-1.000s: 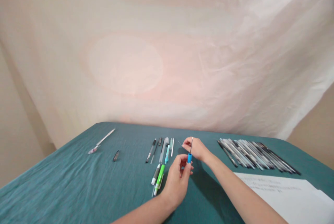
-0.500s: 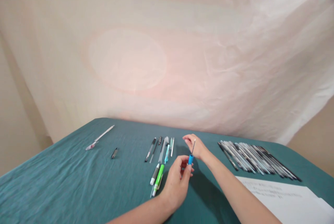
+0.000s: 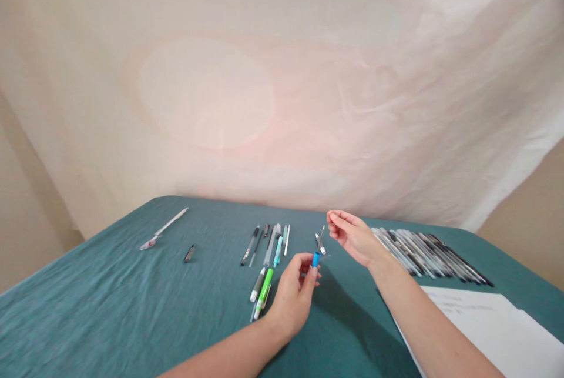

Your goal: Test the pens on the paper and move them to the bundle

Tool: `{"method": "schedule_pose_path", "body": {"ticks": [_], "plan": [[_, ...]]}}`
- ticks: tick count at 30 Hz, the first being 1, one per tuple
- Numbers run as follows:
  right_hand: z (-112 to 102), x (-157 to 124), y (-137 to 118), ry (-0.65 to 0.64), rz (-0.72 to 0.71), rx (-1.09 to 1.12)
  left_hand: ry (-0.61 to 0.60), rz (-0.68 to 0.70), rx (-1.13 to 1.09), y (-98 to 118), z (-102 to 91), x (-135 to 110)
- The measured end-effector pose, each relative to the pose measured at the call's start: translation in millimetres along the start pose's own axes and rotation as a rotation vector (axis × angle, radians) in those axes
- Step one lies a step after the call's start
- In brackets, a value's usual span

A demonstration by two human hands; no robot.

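Note:
My left hand (image 3: 293, 293) is closed round the blue grip of a pen part (image 3: 316, 260), held upright above the cloth. A thin refill (image 3: 321, 238) sticks up from its top, tip bare. To the right of that tip, my right hand (image 3: 355, 240) is raised with thumb and fingertips pinched together. Whatever they hold, if anything, is too small to make out. Behind the refill a short black-and-white pen piece (image 3: 321, 244) lies on the table. Left of my left hand lie a bright green pen (image 3: 264, 293) and a grey-and-white pen (image 3: 258, 285).
Several pens and pen parts, including a light blue pen (image 3: 277, 251), lie in the middle. A row of many pens (image 3: 432, 254) is at the right, behind printed paper sheets (image 3: 489, 331). Far left are a dark cap (image 3: 189, 253) and a clear wrapper-like item (image 3: 165, 228).
My right hand has moved right and slightly up, away from the refill, bringing the short black-and-white piece into view. My left hand keeps hold of the blue-gripped part. The view has shifted slightly.

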State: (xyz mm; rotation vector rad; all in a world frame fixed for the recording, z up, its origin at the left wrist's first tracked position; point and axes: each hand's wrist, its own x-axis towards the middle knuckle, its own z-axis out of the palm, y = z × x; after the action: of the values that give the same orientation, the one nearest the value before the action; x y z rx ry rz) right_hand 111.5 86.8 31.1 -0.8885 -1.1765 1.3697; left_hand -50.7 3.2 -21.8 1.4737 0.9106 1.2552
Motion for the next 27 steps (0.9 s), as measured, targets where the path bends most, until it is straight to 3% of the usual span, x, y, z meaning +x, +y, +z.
{"method": "schedule_pose_path", "body": {"ticks": [3,5,10,12,16,21,27], "plan": [[1,0,5,0.013,0.016,-0.103,0.0,0.0,-0.005,-2,0.2,0],[-1,1,7,-0.047,0.063,-0.231,-0.003,0.0,-0.006,-2,0.1,0],[-26,-3,4,-0.198,0.159,-0.833,-0.009,0.007,0.001,-3,-0.3,0],[-41,-8,-2,-0.316,0.279,-1.02,-0.008,0.006,0.001,-3,0.0,0],[-59,-18,-15,-0.583,0.468,-1.153,-0.01,0.0,0.014,-3,0.1,0],[-61,-35,-19,-0.718,0.45,-1.354,-0.013,-0.011,0.015,-2,-0.6,1],[-70,-71,-11,-0.692,0.279,-1.419,-0.027,0.001,0.035,-5,0.3,1]]}}
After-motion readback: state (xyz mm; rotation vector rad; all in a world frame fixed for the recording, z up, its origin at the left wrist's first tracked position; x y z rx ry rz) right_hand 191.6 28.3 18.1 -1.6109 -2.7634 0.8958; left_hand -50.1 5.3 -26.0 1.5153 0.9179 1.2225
